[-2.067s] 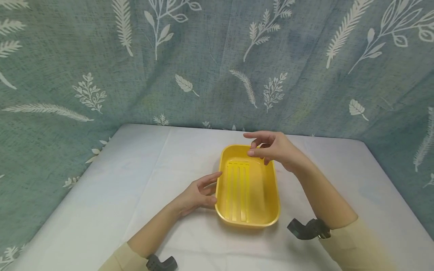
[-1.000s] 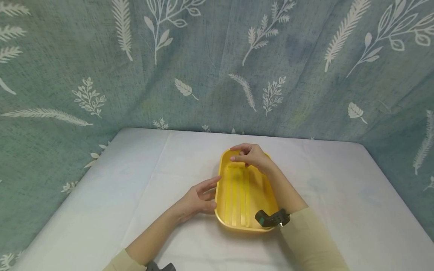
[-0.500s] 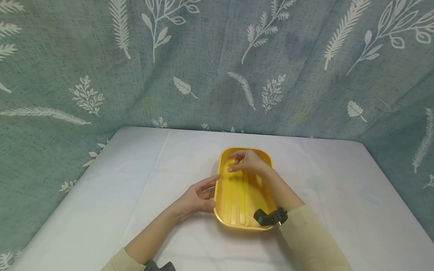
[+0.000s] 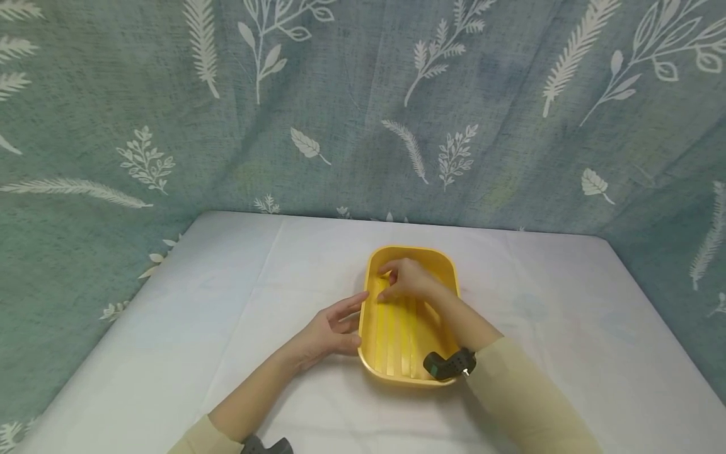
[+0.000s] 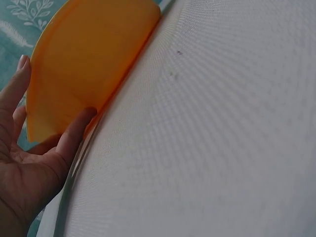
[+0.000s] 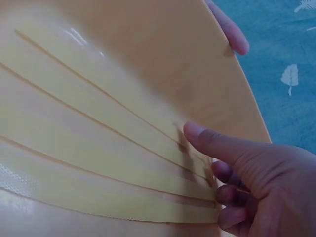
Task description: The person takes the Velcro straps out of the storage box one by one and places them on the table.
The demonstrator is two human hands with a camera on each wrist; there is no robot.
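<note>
A yellow rectangular tray [image 4: 445,309] with rounded corners lies lengthwise on the white tabletop. Long pale-yellow strips [image 6: 74,113] run along its floor. My left hand [image 4: 331,328] rests against the tray's left wall, fingers spread. In the left wrist view, a fingertip touches near the rim while the thumb lies low on the outer wall [image 5: 94,54]. Inside the tray's far left part, my right hand [image 4: 411,279] reaches down, thumb and index finger apart with nothing seen between them. The right wrist view shows its thumb [image 6: 195,132] over the strips and the other fingers curled by their ends.
White cloth [image 4: 272,265] covers the table around the tray. A green-blue curtain with white leaf prints [image 4: 340,94] hangs behind and at both sides. Dark wrist devices [image 4: 450,364] sit by the beige sleeves [image 4: 527,403], the right one overlapping the tray's near right corner.
My right hand has moved from the far right rim left and down into the tray, then slightly nearer along the strips. The left hand and tray have stayed in place.
</note>
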